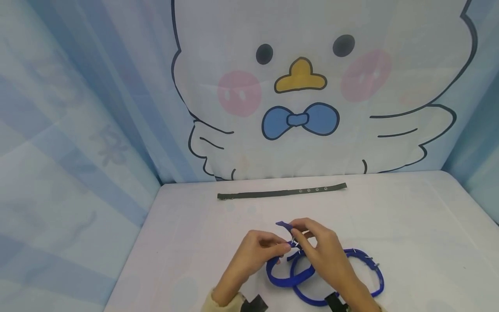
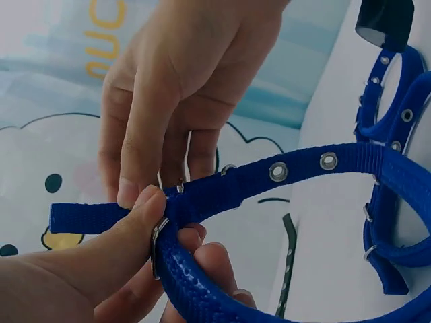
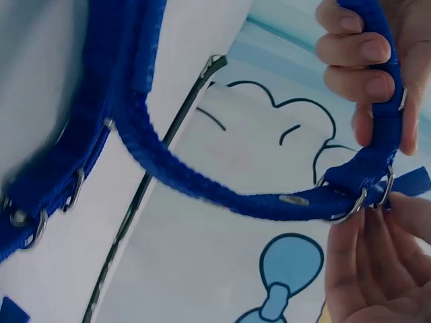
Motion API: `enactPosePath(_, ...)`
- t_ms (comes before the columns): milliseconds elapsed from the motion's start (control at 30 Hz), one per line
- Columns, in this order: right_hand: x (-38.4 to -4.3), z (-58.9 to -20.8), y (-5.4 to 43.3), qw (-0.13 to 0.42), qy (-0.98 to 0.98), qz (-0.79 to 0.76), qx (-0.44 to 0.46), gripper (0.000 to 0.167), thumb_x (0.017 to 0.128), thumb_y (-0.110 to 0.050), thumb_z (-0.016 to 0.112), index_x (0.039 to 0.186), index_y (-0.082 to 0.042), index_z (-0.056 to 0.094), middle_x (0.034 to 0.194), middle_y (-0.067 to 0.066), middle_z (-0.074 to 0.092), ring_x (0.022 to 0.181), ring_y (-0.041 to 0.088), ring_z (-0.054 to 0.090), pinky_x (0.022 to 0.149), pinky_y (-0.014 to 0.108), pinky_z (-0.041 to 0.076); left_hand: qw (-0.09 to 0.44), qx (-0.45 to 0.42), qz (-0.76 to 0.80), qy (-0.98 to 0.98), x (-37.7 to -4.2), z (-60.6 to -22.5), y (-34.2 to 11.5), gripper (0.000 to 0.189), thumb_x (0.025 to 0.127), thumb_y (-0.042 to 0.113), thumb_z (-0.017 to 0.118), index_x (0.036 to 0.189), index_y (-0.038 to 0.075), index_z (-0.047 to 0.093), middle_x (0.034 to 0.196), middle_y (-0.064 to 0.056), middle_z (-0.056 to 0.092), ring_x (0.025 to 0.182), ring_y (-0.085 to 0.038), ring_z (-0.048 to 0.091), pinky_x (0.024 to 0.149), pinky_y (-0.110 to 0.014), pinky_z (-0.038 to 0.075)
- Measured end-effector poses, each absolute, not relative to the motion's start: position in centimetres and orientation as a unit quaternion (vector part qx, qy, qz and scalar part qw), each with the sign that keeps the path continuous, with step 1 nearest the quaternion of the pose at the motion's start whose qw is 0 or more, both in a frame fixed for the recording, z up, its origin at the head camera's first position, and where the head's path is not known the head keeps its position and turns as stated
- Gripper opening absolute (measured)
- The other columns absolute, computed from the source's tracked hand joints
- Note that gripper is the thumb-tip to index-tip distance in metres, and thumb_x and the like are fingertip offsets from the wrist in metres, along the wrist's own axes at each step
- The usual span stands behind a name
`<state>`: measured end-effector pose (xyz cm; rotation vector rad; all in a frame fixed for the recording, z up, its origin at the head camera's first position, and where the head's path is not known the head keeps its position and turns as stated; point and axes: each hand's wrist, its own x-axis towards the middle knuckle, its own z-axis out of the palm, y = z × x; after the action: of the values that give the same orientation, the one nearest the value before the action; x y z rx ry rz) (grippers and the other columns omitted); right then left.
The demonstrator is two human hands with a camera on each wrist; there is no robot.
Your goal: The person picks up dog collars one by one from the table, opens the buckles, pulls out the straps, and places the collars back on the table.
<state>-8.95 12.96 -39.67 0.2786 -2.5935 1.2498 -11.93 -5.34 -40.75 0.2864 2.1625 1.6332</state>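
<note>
A blue webbing collar (image 1: 288, 283) with metal eyelets (image 2: 278, 171) is held in a loop above the table. My left hand (image 1: 259, 253) grips it near its buckle (image 2: 159, 249), thumb on top and fingers curled round the band. The right hand (image 1: 322, 251) pinches the collar right beside the buckle, where metal rings (image 3: 353, 205) show. The collar's free end (image 2: 87, 219) sticks out past the buckle. Below and behind the right hand, a second blue collar (image 1: 381, 277) lies looped on the table, partly hidden by that hand.
A dark green strap (image 1: 269, 194) with eyelets toward its right end lies along the back of the white-covered table (image 1: 187, 242). Behind the table hangs a curtain (image 1: 300, 156) with a cartoon figure. Another pale blue curtain (image 1: 78, 173) hangs at the left.
</note>
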Motion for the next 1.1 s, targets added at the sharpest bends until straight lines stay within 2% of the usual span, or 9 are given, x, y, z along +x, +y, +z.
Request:
enactPosePath(167, -9.02, -40.10, 12.90, 0.173, -0.900, 0.376, 0.137, 0.022, 0.089, -0.005, 0.072, 0.109, -0.013, 0.068, 0.101, -0.006, 0.070, 0.084, 0.003, 0.064, 0.071, 0.022, 0.058, 0.197, 0.089, 0.608, 0.764, -11.80, -41.02, -5.43, 0.022, 0.087, 0.027, 0.078, 0.096, 0.008, 0.079, 0.083, -0.005, 0.075, 0.068, -0.013, 0.067, 0.068, -0.024, 0.053)
enactPosePath(267, -9.01, -40.07, 12.91, 0.173, -0.908, 0.352, 0.147, 0.025, 0.086, -0.003, 0.075, 0.108, -0.013, 0.067, 0.100, -0.005, 0.069, 0.083, 0.003, 0.062, 0.070, 0.022, 0.058, 0.188, 0.085, 0.616, 0.760, -11.73, -41.12, -5.44, 0.021, 0.086, 0.026, 0.079, 0.097, 0.008, 0.079, 0.084, -0.006, 0.076, 0.066, -0.015, 0.068, 0.066, -0.023, 0.053)
enactPosePath(467, -8.80, -39.55, 12.94, 0.137, -0.930, 0.324, 0.104, 0.016, 0.084, -0.010, 0.079, 0.094, -0.018, 0.069, 0.087, -0.010, 0.064, 0.080, 0.004, 0.060, 0.071, 0.027, 0.059, 0.182, 0.078, 0.622, 0.757, -11.56, -41.15, -5.43, 0.022, 0.085, 0.026, 0.079, 0.099, 0.008, 0.079, 0.085, -0.006, 0.076, 0.066, -0.015, 0.069, 0.065, -0.023, 0.053)
enactPosePath(567, -8.72, -39.48, 12.97, 0.146, -0.934, 0.310, 0.098, 0.012, 0.083, -0.011, 0.079, 0.089, -0.017, 0.071, 0.081, -0.010, 0.064, 0.077, 0.004, 0.060, 0.069, 0.027, 0.059, 0.183, 0.077, 0.627, 0.753, -11.47, -41.12, -5.42, 0.022, 0.086, 0.026, 0.079, 0.099, 0.008, 0.079, 0.085, -0.007, 0.076, 0.066, -0.015, 0.069, 0.067, -0.023, 0.053)
enactPosePath(667, -8.64, -39.56, 13.04, 0.171, -0.931, 0.304, 0.107, 0.011, 0.083, -0.009, 0.079, 0.086, -0.016, 0.072, 0.079, -0.010, 0.065, 0.074, 0.004, 0.062, 0.063, 0.021, 0.057, 0.182, 0.077, 0.633, 0.749, -11.34, -41.09, -5.43, 0.021, 0.086, 0.025, 0.078, 0.099, 0.008, 0.078, 0.085, -0.007, 0.076, 0.068, -0.015, 0.069, 0.068, -0.022, 0.054)
enactPosePath(833, -8.59, -39.59, 13.12, 0.185, -0.912, 0.352, 0.105, 0.011, 0.085, -0.007, 0.078, 0.088, -0.017, 0.074, 0.083, -0.010, 0.070, 0.075, 0.004, 0.067, 0.062, 0.015, 0.055, 0.175, 0.079, 0.635, 0.748, -11.16, -41.05, -5.53, 0.021, 0.086, 0.024, 0.078, 0.100, 0.008, 0.078, 0.089, -0.007, 0.077, 0.069, -0.015, 0.071, 0.068, -0.023, 0.057)
enactPosePath(1100, -8.81, -39.80, 13.58, 0.162, -0.877, 0.445, 0.080, 0.007, 0.088, -0.008, 0.075, 0.090, -0.015, 0.076, 0.083, -0.009, 0.073, 0.076, 0.004, 0.069, 0.070, 0.021, 0.059, 0.172, 0.079, 0.647, 0.739, -11.00, -41.22, -5.58, 0.022, 0.086, 0.021, 0.079, 0.100, 0.005, 0.078, 0.091, -0.009, 0.077, 0.072, -0.019, 0.073, 0.068, -0.026, 0.060)
